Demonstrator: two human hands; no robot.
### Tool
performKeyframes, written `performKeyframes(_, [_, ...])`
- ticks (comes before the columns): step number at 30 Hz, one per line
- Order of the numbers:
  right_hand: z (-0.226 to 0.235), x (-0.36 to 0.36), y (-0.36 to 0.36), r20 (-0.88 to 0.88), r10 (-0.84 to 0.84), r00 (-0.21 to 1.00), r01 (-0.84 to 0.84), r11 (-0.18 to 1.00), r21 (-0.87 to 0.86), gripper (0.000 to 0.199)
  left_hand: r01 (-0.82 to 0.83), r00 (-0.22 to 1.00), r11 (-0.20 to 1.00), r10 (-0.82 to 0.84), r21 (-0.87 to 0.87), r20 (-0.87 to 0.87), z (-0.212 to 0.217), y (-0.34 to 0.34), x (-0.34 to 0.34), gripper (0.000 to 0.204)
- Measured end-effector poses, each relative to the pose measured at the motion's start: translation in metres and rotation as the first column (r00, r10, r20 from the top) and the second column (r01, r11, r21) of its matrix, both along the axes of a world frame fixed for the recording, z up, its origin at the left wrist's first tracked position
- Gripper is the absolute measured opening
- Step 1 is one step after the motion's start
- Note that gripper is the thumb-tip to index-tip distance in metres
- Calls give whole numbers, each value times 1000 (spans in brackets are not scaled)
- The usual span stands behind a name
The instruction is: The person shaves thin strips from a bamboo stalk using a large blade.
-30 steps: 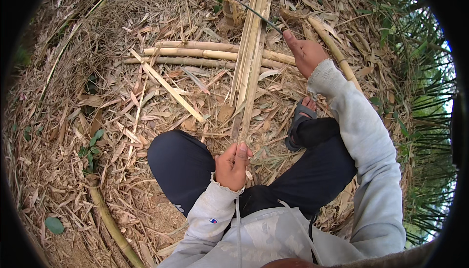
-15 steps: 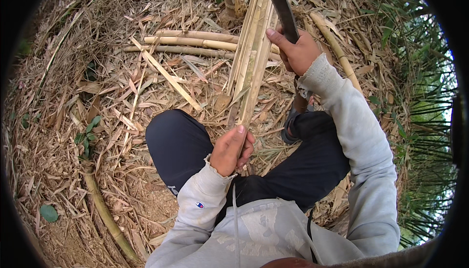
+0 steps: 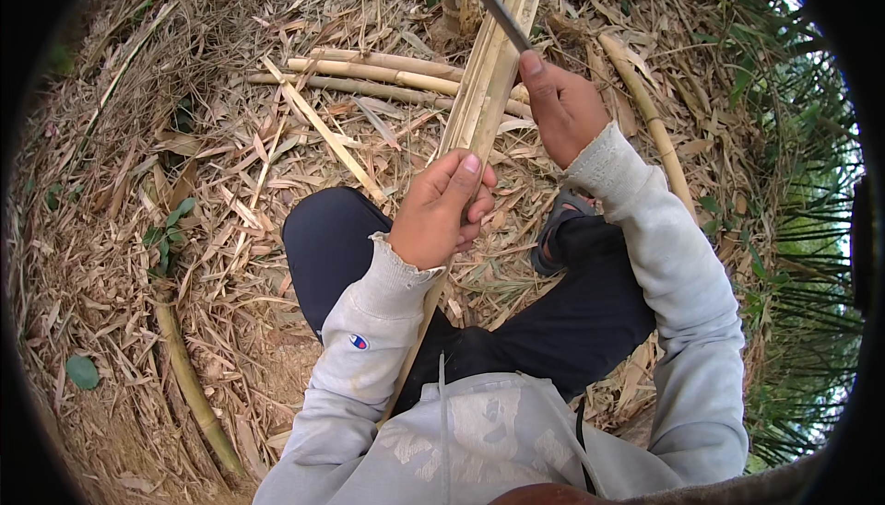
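My left hand point(image 3: 444, 210) is closed around a split bamboo strip point(image 3: 422, 332), its thumb lying along the top. Below the hand, the strip passes under my left sleeve to my lap. Beyond my fingers a bundle of pale bamboo strips point(image 3: 479, 99) stretches away on the ground; where the held strip ends among them is hard to make out. To the right, my right hand point(image 3: 569, 111) grips a long dark machete point(image 3: 491, 3), thumb against its base. Its blade slants up and left across the strips; whether it touches them I cannot tell. The machete's handle is hidden in my fist.
Several bamboo poles point(image 3: 383, 74) lie crosswise behind the bundle. One curved pole point(image 3: 650, 118) is at the right, another point(image 3: 195, 393) at the lower left. A cut stump point(image 3: 461, 9) stands at the back. Dry leaves and shavings cover the ground around my bent legs point(image 3: 336, 252).
My left hand has moved away from me along the bamboo, and a length of strip now shows behind it over my lap. The machete has tilted further left, my right hand slightly lower.
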State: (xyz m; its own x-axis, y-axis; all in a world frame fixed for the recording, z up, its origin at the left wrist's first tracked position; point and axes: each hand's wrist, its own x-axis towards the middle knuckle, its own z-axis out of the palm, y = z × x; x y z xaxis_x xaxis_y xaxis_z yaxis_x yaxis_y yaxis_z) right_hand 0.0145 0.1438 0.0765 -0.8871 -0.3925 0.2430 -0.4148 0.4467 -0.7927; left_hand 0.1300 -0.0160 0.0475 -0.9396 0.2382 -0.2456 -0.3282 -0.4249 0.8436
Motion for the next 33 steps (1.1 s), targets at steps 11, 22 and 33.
performKeyframes(11, [16, 19, 2, -248, 236, 940, -5, 734, 679, 56, -149, 988, 986, 151, -75, 26, 10, 1, -36, 17])
performKeyframes(22, [-8, 11, -4, -211, 308, 927, -43, 649, 760, 68, -278, 961, 934, 270, -226, -65, -23, 13, -25, 31])
performKeyframes(33, [-16, -21, 19, -242, 252, 937, 20, 653, 757, 78, -273, 960, 931, 249, -241, -127, -42, 19, -8, 33])
